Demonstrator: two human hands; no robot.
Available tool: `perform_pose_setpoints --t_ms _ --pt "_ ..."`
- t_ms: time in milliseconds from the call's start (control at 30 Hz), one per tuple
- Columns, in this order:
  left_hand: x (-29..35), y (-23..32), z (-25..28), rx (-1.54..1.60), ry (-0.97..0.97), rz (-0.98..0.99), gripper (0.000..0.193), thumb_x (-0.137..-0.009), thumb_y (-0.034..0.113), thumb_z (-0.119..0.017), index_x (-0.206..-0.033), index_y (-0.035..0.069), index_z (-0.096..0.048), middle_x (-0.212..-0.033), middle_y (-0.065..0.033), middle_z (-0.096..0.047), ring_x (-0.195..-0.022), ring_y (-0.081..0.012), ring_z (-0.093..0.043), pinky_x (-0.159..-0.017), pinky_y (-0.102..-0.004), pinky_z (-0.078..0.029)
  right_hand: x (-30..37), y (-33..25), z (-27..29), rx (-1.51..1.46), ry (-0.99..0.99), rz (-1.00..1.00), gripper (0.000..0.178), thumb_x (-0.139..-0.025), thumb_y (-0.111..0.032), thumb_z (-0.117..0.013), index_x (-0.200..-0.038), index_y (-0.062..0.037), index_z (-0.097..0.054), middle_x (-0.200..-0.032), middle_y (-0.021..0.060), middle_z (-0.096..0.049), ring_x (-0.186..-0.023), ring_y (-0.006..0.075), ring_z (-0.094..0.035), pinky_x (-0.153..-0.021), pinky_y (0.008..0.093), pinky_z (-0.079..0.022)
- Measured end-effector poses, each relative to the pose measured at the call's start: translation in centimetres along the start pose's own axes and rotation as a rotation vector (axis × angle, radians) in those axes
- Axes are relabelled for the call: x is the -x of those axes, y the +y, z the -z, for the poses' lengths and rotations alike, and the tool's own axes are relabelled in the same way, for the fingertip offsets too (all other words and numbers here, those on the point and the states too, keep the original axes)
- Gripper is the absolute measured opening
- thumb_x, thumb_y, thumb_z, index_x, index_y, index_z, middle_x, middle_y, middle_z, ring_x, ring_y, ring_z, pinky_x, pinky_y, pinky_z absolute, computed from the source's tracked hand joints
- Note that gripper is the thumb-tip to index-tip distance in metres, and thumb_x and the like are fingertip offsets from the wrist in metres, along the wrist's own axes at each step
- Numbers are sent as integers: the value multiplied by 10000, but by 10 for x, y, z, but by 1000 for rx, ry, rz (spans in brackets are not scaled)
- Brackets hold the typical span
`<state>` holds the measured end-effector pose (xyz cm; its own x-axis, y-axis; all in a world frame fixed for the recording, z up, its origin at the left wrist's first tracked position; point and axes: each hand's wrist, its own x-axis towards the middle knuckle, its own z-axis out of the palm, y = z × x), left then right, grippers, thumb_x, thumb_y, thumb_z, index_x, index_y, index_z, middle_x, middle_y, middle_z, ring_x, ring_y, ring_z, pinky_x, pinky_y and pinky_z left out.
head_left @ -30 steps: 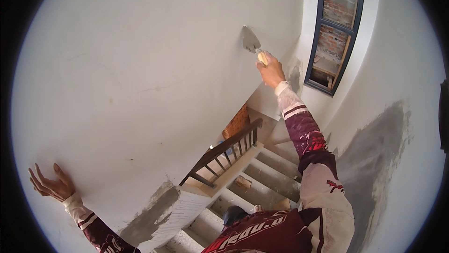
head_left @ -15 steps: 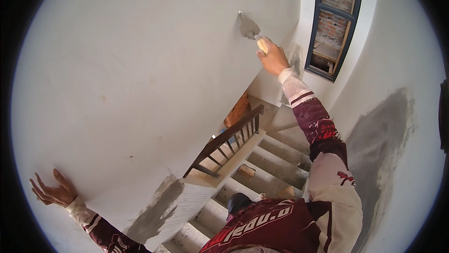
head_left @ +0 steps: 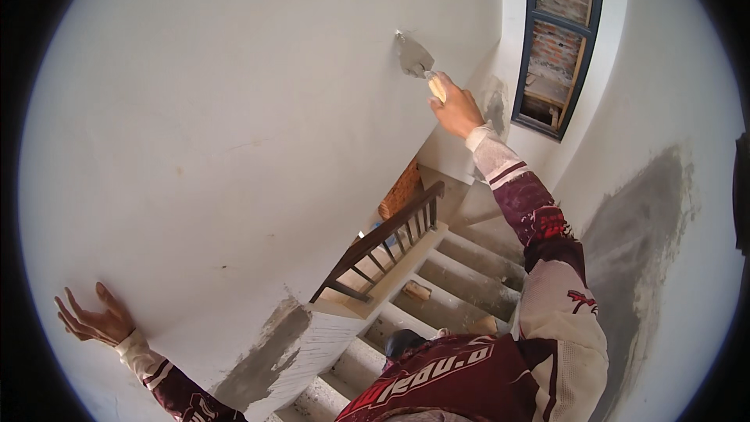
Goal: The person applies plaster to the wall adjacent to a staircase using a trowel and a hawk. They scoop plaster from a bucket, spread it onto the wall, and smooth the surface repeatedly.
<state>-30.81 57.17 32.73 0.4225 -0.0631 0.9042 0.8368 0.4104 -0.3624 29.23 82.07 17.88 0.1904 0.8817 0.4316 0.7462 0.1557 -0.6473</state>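
Observation:
My right hand (head_left: 459,110) grips the pale wooden handle of a trowel (head_left: 412,55), arm stretched far forward. The trowel's grey blade lies against the white wall (head_left: 234,55), and a small whitish spot shows at its tip. Whether there is plaster on the blade I cannot tell. At the lower left, my left hand (head_left: 95,314) rests at the same wall with its fingers spread and nothing in it. A rough grey patch (head_left: 266,352) marks the wall's lower edge, to the right of my left forearm.
Concrete stairs (head_left: 469,281) run below me, with a brick piece (head_left: 416,290) on one step. A dark railing (head_left: 383,238) borders them on the left. At the upper right is a dark-framed window (head_left: 556,47); a large grey patch (head_left: 637,227) covers part of the right wall.
The view has shifted slightly, so most things sit a little lower. The trowel stays against nearly the same part of the wall, and my left hand keeps its place there.

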Motion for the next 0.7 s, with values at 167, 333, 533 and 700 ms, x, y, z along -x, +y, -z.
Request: perform_pose_setpoints --t_ms 167,333,533,700 --pt "-2 3 1 -2 8 -6 629 -904 546 -556 -1384 158 -436 -1459 -92 -387 -1363 -348 -310 -1105 -595 -208 0 0 -1 -53 39 55 555 -864 -177 -553 -1376 -52 -382 -1078 282 -630 -1026 446 -599 -917 476 -474" --pt "-3 4 1 2 7 -16 629 -903 543 -560 -1384 158 -435 -1460 -94 -386 -1368 -348 -303 -1108 -597 -199 2 -10 2 -108 -28 18 557 -858 -175 -551 -1370 -32 -385 -1061 290 -630 -1001 439 -612 -889 466 -486" --pt "-5 5 1 2 3 -4 614 -911 549 -541 -1357 132 -468 -1449 -106 -389 -1364 -347 -306 -1113 -566 -192 -2 -7 -1 -225 -52 -57 557 -849 -185 -549 -1358 -23 -395 -1032 284 -636 -925 426 -640 -831 451 -506" --pt "-6 3 2 6 5 -12 610 -912 544 -542 -1345 118 -490 -1450 -101 -388 -1357 -345 -306 -1105 -545 -209 2 -22 7 -271 -116 -114 540 -844 -178 -538 -1343 -17 -407 -955 268 -646 -830 402 -658 -753 440 -523"
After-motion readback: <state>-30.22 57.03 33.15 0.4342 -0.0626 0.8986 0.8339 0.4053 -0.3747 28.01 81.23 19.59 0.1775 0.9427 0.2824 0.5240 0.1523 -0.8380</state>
